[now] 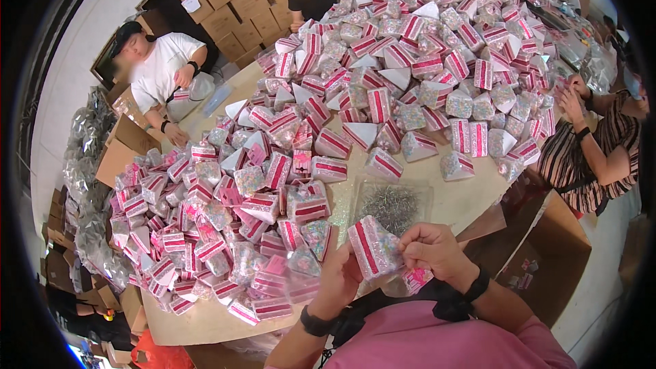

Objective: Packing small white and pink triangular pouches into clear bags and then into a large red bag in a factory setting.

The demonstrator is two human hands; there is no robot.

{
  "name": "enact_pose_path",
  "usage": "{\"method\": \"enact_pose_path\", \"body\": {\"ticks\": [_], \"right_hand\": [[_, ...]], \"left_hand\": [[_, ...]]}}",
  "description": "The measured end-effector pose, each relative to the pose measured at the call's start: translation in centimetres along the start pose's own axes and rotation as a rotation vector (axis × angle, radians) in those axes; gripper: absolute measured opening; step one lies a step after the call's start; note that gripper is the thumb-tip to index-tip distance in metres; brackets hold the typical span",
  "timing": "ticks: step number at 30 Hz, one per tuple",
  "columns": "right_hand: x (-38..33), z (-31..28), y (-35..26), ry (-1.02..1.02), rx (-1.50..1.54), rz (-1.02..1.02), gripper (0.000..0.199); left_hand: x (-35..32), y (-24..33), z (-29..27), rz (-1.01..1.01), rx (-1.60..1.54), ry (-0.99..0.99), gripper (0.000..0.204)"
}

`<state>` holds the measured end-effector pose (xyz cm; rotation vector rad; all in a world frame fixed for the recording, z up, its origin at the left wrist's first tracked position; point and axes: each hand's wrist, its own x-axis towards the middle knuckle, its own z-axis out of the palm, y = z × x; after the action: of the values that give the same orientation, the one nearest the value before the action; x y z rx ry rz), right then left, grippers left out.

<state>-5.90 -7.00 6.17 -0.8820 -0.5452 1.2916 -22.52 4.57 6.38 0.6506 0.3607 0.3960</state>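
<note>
Both of the person's hands are meeting low in the view, just above a pink-shirted chest, and are gripping one small packet (372, 246) between them. The left hand (339, 280) is rising from a forearm with a black wristband, its fingers curling around the packet's lower left side. The right hand (432, 249), also wearing a black band at the wrist, is bending inward from the right, its fingertips pinching the packet's right edge. The packet is a clear, wedge-shaped pouch with pink and white striped ends and glittery contents, and it is sitting tilted between the two hands.

Just above the hands, a clear shallow tray of small metal pieces (393, 205) is resting on the pale table (205, 321). To the left of the hands and stretching far ahead of them, a huge heap of matching packets (328, 123) is covering most of the table.

Further out, a seated person in a white shirt (164, 68) is working at the far left edge, and a person in a striped top (594, 150) is working to the right. An open cardboard box (547, 253) is standing just right of the right hand.
</note>
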Motion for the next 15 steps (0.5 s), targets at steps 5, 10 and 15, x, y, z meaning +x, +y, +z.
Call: {"method": "enact_pose_path", "body": {"ticks": [5, 10, 15], "right_hand": [[0.0, 1.2, 0.1, -0.080, -0.174, 0.025, 0.013], [-0.7, 2.6, -0.7, -0.097, -0.338, 0.020, 0.009], [-1.5, 3.6, -2.1, 0.010, -0.657, -0.040, 0.014]], "left_hand": [[-0.9, -1.2, 0.2, 0.043, 0.185, 0.128, 0.064], [-0.9, -1.5, -2.1, 0.052, 0.097, 0.055, 0.077], [-1.0, -1.2, -0.8, 0.254, 0.196, 0.094, 0.078]]}}
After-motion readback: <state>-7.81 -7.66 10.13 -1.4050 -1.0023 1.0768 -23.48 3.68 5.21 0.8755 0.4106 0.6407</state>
